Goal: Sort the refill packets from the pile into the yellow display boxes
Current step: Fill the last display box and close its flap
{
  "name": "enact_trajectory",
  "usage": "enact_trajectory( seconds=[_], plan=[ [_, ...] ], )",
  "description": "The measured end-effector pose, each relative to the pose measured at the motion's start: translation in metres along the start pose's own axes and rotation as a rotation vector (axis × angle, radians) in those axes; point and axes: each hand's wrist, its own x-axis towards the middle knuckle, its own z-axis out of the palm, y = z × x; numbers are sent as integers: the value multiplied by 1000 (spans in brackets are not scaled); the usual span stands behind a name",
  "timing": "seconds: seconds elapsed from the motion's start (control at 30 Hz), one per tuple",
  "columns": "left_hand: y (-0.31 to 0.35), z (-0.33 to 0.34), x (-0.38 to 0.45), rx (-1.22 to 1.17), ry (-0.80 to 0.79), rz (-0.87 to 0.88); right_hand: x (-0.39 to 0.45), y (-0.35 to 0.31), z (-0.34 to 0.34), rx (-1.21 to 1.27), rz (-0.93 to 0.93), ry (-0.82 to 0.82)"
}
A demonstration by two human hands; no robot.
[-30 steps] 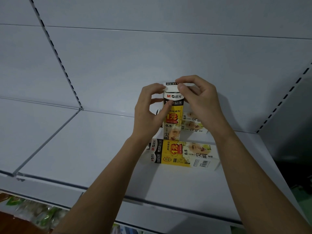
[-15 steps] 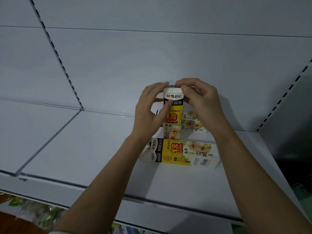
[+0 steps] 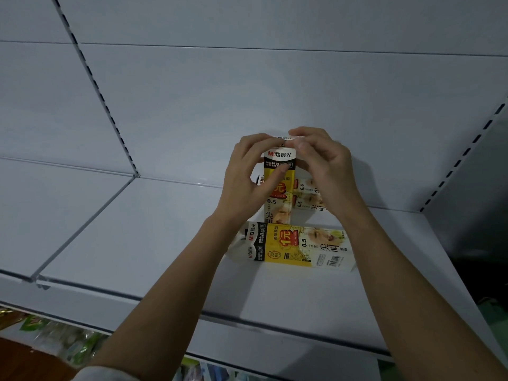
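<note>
An upright yellow-and-white refill box [image 3: 279, 185] stands on the white shelf [image 3: 154, 243]. My left hand [image 3: 248, 178] grips its left side, thumb across the front. My right hand [image 3: 321, 166] pinches the flap at its top. In front of it a second yellow box [image 3: 297, 246] lies flat on its side. Behind the upright one, two more boxes [image 3: 308, 196] lie stacked, partly hidden by my right hand. No loose packets are in view.
The shelf's back panel [image 3: 247, 100] rises right behind the boxes. A slotted upright [image 3: 461, 158] and side wall close the right end. Below the shelf's front edge, green packaged goods [image 3: 63, 342] sit on a lower level.
Both hands have closed in over the upright box's top, and the top flap has been pressed down from raised to nearly flat. The box itself stays in place.
</note>
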Motion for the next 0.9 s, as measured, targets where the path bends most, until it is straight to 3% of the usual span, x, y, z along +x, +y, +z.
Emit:
enact_trajectory(
  seconds=[0.17, 0.33, 0.4, 0.7, 0.83, 0.9],
  plan=[
    [8, -1, 1, -59, -14, -110, -3, -4, -3, -63, 24, -62],
    [10, -10, -5, -329, 305, -417, -16, 12, -5, -226, 239, -247],
    [6, -13, -9, -347, 341, -525, -15, 10, -7, -301, 256, -275],
    [-7, -23, -29, 63, 0, -772, -17, -6, -20, -843, 236, -474],
    [-16, -20, -39, 120, -95, -920, -24, 8, -19, -869, 324, -568],
    [-17, -20, -39, 125, -100, -942, -28, 16, -23, -843, 328, -534]
  ],
)
